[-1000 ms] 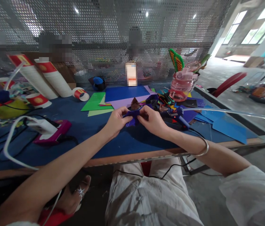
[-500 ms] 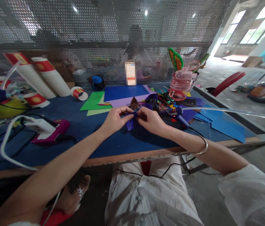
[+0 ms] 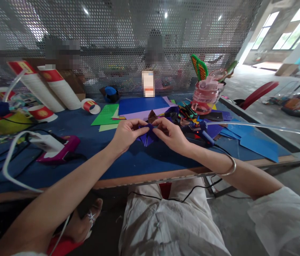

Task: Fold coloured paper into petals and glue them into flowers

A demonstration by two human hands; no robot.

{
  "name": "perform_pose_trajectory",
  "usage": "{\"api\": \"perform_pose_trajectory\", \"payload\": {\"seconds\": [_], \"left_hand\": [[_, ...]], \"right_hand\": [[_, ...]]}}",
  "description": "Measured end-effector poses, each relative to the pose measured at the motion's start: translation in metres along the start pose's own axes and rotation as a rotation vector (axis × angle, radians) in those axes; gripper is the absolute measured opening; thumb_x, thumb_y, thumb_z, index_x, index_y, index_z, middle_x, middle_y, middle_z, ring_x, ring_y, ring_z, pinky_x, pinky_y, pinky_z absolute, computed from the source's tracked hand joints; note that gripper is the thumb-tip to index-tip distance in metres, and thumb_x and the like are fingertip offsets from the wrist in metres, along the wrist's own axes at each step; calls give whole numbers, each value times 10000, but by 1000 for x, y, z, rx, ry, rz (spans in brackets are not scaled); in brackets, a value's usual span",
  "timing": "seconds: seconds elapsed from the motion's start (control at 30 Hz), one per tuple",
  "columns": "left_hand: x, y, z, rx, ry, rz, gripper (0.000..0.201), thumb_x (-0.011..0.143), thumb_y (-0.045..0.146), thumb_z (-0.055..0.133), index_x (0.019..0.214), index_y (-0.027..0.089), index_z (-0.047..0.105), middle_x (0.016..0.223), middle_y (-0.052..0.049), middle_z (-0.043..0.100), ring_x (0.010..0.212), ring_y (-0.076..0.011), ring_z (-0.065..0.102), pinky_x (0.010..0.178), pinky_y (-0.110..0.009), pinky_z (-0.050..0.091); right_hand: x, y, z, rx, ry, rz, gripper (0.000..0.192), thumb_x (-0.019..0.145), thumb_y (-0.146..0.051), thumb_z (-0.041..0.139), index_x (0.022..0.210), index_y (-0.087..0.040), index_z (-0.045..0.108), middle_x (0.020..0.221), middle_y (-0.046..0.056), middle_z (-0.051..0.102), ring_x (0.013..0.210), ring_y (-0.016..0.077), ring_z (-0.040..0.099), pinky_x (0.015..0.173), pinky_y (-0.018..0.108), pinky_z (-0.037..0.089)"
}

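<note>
Between my two hands is a piece of folded purple paper (image 3: 146, 138), held just above the blue tabletop. My left hand (image 3: 127, 135) pinches its left side between thumb and fingers. On the other side, my right hand (image 3: 171, 136) grips the upper right edge, fingertips close to those of the left. Part of the paper is hidden behind the fingers. A small brown folded paper piece (image 3: 152, 116) stands just beyond my hands. To the right of my right hand lies a glue gun (image 3: 204, 134) with a clear glue stick sticking out of its back and a small red light showing.
Coloured sheets, including a dark blue one (image 3: 139, 105) and a green one (image 3: 105, 114), lie at the back. A pink bottle (image 3: 205, 96) stands back right, near loose blue sheets (image 3: 258, 143). Paper cup stacks (image 3: 67, 90) and a magenta power strip (image 3: 71, 144) are on the left.
My left hand has shifted slightly left, and the purple paper has turned and spread, so more of it shows between the hands. The right hand's fingers have moved a little along its edge.
</note>
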State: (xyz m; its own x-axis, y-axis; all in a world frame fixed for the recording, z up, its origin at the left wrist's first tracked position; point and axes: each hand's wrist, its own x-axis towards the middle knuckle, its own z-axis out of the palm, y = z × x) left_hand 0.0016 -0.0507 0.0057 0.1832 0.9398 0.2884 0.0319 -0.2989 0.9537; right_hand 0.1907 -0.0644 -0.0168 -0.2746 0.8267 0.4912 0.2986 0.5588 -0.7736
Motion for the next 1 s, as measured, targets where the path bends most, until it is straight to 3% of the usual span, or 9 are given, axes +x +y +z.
{"api": "perform_pose_trajectory", "payload": {"seconds": [0.4, 0.73, 1.0], "left_hand": [[-3, 0, 4, 1, -38, -16, 306, 559, 348, 942, 729, 164, 765, 696, -10, 717, 608, -125, 613, 598, -239, 500], [-2, -2, 2, 74, -20, 109, 194, 656, 317, 849, 775, 183, 775, 773, -37, 751, 694, -162, 658, 679, -278, 552], [-4, 2, 3, -3, -33, 55, 194, 641, 294, 854, 777, 176, 785, 731, -29, 739, 632, -140, 630, 605, -254, 515]], "right_hand": [[0, -3, -2, -119, 40, -115, 110, 860, -235, 567, 968, -212, 557, 688, -46, 579, 619, 124, 551, 645, 253, 428], [0, -2, -1, -134, 87, -210, 169, 882, -188, 560, 1047, -193, 595, 707, -39, 546, 619, 117, 533, 650, 256, 440], [-3, -4, -1, -70, 101, -226, 192, 901, -186, 569, 1077, -189, 645, 725, -24, 567, 641, 122, 532, 637, 254, 443]]}}
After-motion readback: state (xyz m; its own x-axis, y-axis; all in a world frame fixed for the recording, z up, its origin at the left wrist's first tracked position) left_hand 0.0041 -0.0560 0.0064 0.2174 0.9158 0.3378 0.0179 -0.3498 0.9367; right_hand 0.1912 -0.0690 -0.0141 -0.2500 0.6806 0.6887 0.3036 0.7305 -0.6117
